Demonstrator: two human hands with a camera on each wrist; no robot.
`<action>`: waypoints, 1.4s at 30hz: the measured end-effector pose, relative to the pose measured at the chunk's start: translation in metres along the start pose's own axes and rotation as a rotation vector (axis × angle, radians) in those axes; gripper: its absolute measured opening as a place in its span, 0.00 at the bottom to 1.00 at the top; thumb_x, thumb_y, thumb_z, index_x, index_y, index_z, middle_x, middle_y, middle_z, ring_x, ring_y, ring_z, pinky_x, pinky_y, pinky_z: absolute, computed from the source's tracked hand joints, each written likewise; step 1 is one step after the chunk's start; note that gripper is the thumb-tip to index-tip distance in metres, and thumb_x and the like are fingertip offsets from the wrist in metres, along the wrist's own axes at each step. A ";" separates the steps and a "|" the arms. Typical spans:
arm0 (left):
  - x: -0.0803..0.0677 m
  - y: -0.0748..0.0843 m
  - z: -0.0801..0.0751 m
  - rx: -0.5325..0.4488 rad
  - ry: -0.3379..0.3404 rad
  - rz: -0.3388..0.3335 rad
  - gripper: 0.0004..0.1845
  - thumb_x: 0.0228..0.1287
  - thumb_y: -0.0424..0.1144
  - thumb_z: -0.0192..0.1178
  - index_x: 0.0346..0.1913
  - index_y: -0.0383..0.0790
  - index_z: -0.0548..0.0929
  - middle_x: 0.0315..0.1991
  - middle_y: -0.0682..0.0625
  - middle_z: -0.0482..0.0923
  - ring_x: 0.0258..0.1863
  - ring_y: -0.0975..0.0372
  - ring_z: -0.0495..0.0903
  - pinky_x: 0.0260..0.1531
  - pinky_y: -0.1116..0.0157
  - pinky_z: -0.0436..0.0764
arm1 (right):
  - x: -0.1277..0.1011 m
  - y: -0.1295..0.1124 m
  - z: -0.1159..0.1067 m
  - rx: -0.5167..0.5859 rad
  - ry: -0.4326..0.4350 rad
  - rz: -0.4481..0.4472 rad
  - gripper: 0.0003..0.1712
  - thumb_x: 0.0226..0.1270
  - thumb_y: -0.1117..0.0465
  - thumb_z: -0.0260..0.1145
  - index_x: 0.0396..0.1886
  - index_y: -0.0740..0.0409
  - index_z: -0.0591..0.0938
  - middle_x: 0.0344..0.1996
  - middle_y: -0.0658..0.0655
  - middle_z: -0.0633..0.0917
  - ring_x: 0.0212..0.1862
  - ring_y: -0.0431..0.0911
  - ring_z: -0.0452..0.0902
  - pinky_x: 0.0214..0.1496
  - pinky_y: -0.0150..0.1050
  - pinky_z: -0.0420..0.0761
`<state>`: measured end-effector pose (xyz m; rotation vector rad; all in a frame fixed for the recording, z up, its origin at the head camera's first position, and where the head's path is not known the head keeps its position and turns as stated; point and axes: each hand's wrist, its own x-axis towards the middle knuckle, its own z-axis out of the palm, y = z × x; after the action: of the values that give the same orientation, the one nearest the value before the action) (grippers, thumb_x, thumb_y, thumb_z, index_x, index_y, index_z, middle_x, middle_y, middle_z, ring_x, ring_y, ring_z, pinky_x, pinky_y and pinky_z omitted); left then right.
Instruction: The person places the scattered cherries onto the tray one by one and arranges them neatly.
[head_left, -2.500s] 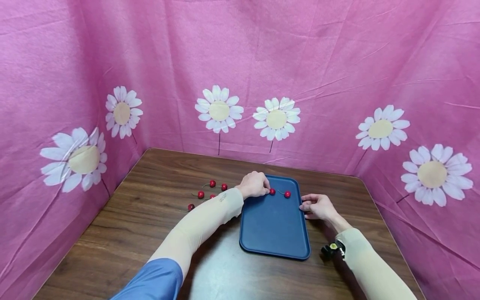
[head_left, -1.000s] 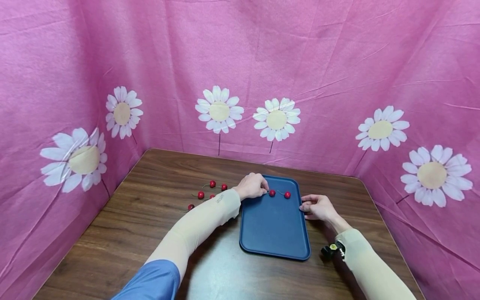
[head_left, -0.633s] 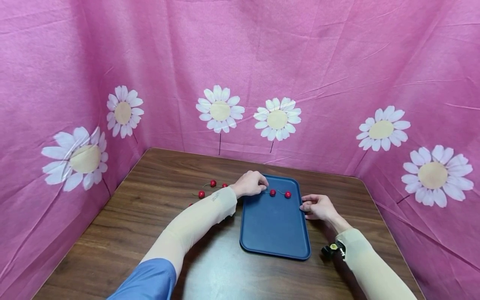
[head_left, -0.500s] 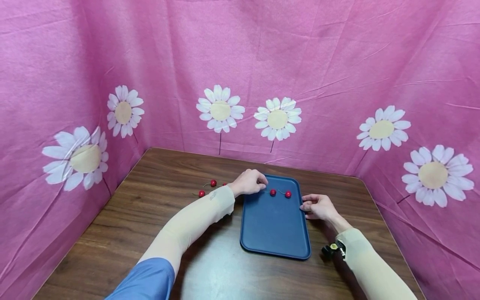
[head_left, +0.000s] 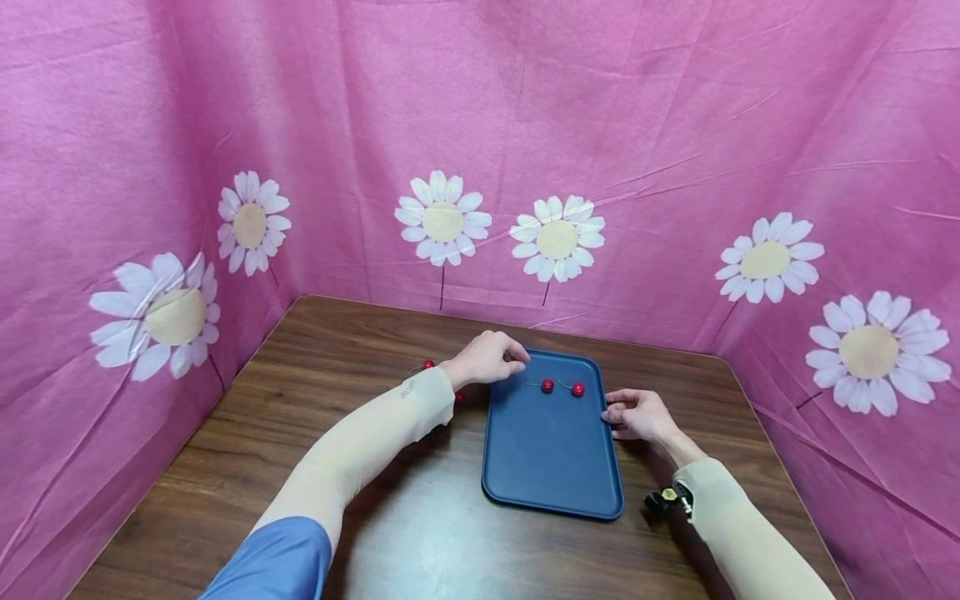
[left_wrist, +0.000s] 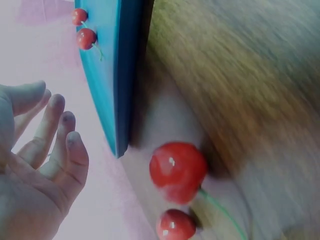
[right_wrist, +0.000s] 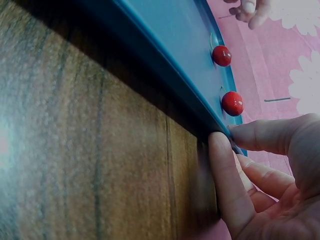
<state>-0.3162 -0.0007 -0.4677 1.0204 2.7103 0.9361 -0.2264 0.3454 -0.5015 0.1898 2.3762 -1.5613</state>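
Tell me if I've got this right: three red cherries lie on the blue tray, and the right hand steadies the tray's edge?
Not quite: only two cherries lie on the blue tray, as the head view shows. The rest holds: the right hand touches the tray's right edge, with its fingertips on the rim in the right wrist view.

Brown wooden table, grain running lengthwise. Pink cloth backdrop hung on three sides, creased, printed with white daisies. Small black clamp-like object near table's right front, partly hidden by sleeve.
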 end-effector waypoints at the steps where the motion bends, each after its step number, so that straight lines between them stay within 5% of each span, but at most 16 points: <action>1: -0.001 0.000 -0.002 -0.002 -0.001 0.001 0.15 0.82 0.42 0.68 0.63 0.44 0.94 0.58 0.50 0.95 0.43 0.60 0.86 0.52 0.60 0.88 | 0.000 0.000 0.000 -0.003 0.000 -0.001 0.31 0.75 0.73 0.72 0.73 0.82 0.74 0.35 0.47 0.92 0.37 0.36 0.88 0.39 0.39 0.94; 42: -0.056 -0.042 -0.042 0.044 -0.045 -0.051 0.16 0.78 0.43 0.72 0.62 0.43 0.93 0.50 0.51 0.96 0.46 0.63 0.89 0.55 0.57 0.89 | 0.002 0.001 -0.002 -0.016 -0.001 -0.019 0.31 0.76 0.72 0.71 0.72 0.83 0.74 0.37 0.50 0.93 0.36 0.37 0.88 0.39 0.40 0.94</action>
<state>-0.3093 -0.0823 -0.4645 0.9634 2.7173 0.8383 -0.2281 0.3473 -0.5025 0.1632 2.3956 -1.5503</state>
